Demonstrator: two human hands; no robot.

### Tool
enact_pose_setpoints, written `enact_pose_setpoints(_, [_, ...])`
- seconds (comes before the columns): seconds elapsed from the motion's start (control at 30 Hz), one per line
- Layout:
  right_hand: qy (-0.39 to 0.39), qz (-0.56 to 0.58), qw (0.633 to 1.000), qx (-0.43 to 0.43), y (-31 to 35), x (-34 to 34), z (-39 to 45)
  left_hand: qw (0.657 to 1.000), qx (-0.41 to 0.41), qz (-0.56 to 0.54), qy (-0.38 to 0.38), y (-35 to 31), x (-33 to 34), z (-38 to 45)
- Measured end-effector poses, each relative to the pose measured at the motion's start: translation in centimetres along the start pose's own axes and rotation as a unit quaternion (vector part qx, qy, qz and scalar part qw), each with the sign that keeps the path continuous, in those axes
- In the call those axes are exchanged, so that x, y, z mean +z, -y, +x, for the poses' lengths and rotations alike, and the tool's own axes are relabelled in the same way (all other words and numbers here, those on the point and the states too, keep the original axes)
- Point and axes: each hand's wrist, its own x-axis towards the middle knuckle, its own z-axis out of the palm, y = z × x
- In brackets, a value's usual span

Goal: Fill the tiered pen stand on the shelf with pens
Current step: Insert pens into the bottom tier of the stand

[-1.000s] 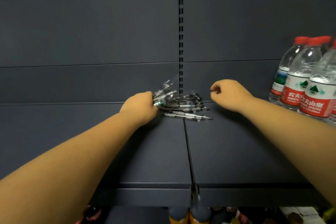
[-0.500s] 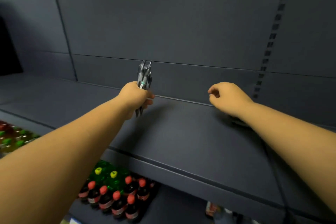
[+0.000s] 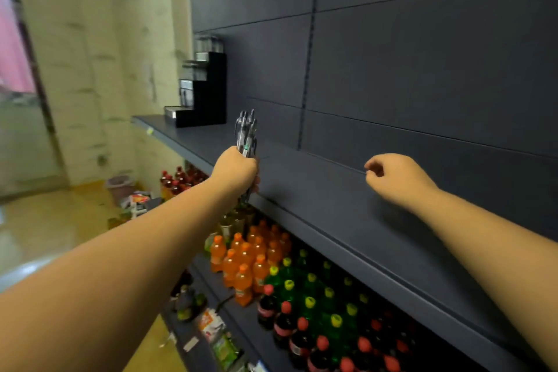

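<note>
Your left hand [image 3: 235, 170] has its grip wrapped tight around a bundle of pens [image 3: 247, 137], fist closed on the barrels. The clip ends stand nearly upright above your knuckles and the tips poke out just below your fist. You're holding them out over the near edge of the dark grey shelf [image 3: 347, 205], above its surface rather than resting on it.

Your right hand [image 3: 395, 180] sits out to the right, well apart from the pens. Its grip is narrow, fingers curled loosely inward, with nothing in them. It hovers just over the shelf, close to the back panel [image 3: 422, 69].

Look further left and far along the same shelf: there's the tiered pen stand [image 3: 200, 90], black, stepped like a small staircase, set at the far left end against the back panel. Its clear tiers climb towards the wall; whether anything is in them is too blurred to tell. It stands well apart from your pen bundle.

Below the shelf, near you, the lower level is packed with soft-drink bottles: orange ones [image 3: 244, 257] to the left, green ones with yellow caps [image 3: 311, 290] in the middle, dark ones with red caps [image 3: 290, 329] nearest. Far left there's a pale wall [image 3: 99, 54] and glossy yellowish floor [image 3: 51, 229].
</note>
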Motion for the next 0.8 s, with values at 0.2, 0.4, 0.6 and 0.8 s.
enact_pose_setpoints(0.2, [0.055,0.008,0.994,-0.098,11.4,8.1,5.4,0.992,-0.014,0.099,-0.079,5.2,-11.0,2.5])
enact_pose_setpoints(0.4, [0.075,0.028,0.980,-0.183,21.0,14.5,11.0,0.980,-0.073,0.103,-0.151,10.5,-19.2,6.5])
enact_pose_setpoints(0.6, [0.070,0.037,0.973,-0.217,27.2,20.3,18.9,0.975,-0.101,0.088,-0.176,14.7,-24.8,14.7])
enact_pose_setpoints(0.8, [0.066,0.055,0.976,-0.198,32.0,25.6,30.2,0.970,-0.096,0.112,-0.196,16.5,-29.6,25.0])
